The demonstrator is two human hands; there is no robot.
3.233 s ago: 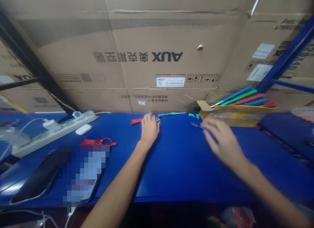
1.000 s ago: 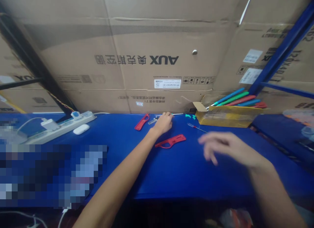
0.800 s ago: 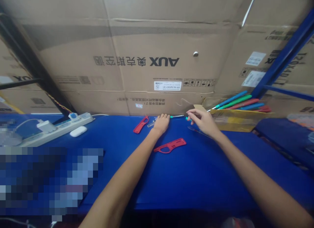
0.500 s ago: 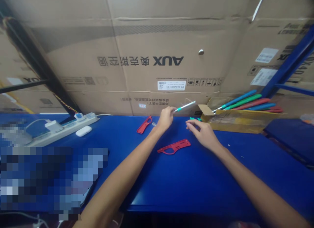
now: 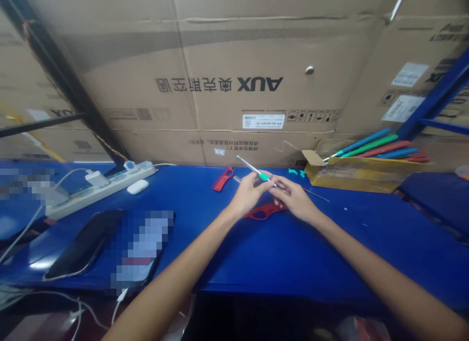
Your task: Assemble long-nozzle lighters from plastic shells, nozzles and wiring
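Both hands meet above the blue table (image 5: 278, 253). My left hand (image 5: 246, 197) pinches a thin metal rod (image 5: 249, 166) that carries a small green piece (image 5: 264, 176); the rod slants up to the left. My right hand (image 5: 295, 199) is closed on the rod's other end, just right of the green piece. A red plastic shell half (image 5: 262, 212) lies on the table under the hands. A second red shell half (image 5: 222, 179) lies further back to the left.
A yellow cardboard box (image 5: 351, 177) with several coloured long-handled tools (image 5: 370, 145) stands at the back right, small green bits (image 5: 296, 173) beside it. A power strip (image 5: 98, 184), a white case (image 5: 138, 186) and a dark phone (image 5: 84, 243) sit left. Large cartons (image 5: 234, 82) wall the back.
My left hand lifted the metal rod from the back of the table and brought it nearer. My right hand came in from the right and closed on it.
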